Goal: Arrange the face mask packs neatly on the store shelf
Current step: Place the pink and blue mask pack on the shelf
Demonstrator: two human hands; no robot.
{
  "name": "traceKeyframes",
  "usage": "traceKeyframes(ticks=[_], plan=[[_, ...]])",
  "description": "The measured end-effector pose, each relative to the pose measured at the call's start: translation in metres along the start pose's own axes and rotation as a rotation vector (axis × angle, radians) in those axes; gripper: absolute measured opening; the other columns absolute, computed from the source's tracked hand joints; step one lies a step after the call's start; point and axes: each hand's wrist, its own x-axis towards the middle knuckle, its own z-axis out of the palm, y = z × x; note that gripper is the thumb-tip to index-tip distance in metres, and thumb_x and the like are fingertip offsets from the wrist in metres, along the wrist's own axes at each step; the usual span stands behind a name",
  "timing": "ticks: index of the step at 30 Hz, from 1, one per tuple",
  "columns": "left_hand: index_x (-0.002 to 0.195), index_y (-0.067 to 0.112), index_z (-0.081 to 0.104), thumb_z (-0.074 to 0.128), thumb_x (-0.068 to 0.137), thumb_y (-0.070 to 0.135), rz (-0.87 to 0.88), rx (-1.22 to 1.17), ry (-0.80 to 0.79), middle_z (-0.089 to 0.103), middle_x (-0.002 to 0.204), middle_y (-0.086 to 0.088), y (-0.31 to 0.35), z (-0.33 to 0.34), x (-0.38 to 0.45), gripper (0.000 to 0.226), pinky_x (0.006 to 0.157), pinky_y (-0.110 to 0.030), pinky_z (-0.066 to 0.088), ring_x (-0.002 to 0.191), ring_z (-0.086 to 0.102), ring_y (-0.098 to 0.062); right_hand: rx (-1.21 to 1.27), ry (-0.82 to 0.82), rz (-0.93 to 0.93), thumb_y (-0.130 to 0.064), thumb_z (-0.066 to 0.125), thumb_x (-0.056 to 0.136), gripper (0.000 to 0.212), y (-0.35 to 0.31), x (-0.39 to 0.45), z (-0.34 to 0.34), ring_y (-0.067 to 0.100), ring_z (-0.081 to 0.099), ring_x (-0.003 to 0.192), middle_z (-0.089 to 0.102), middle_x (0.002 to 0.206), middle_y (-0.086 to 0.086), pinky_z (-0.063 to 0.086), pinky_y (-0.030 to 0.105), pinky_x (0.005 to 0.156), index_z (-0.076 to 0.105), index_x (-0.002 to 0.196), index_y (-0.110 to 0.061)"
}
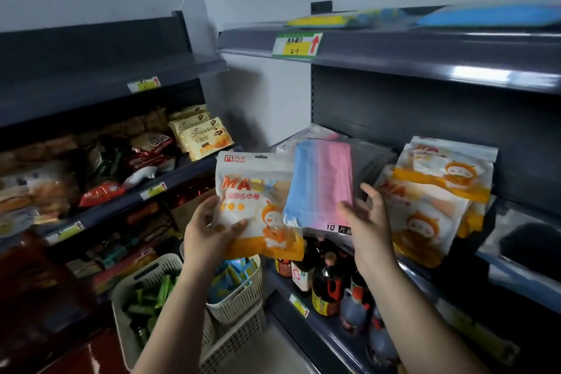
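Observation:
My left hand grips a white and orange mask pack by its lower left corner, holding it upright in front of the shelf. My right hand holds a clear pack of blue and pink masks at its lower right, thumb on the front, the other fingers spread behind it. The two packs overlap slightly. Several more white and orange mask packs stand leaning on the dark shelf to the right. Another clear pack lies flat on the shelf behind the held ones.
Bottles of sauce fill the shelf below. White baskets with small goods stand on the floor at the corner. Snack bags crowd the left shelving. The upper shelf carries flat blue and yellow items and a price tag.

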Motion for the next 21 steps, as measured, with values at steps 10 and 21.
traceKeyframes(ticks=[10,21], plan=[[0.129,0.021,0.051,0.080,0.071,0.011,0.016,-0.010,0.034,0.057,0.113,-0.002,0.001,0.026,0.090,0.066,0.070,-0.034,0.055,0.093,0.063,-0.020,-0.019,-0.040,-0.006,-0.001,0.062,0.086,0.062,0.012,0.092,0.047,-0.001,0.059,0.090,0.062,0.099,-0.009,0.047,0.022,0.082,0.038,0.137,-0.025],[0.127,0.024,0.051,0.083,0.068,0.014,0.002,-0.009,-0.012,0.054,0.117,-0.001,-0.011,0.041,0.183,0.068,0.074,-0.034,0.054,0.099,0.058,-0.020,-0.040,0.037,-0.023,0.002,0.059,0.087,0.061,0.029,0.156,0.081,-0.003,0.056,0.089,0.057,0.102,-0.004,0.043,0.016,0.072,0.037,0.138,-0.023]])
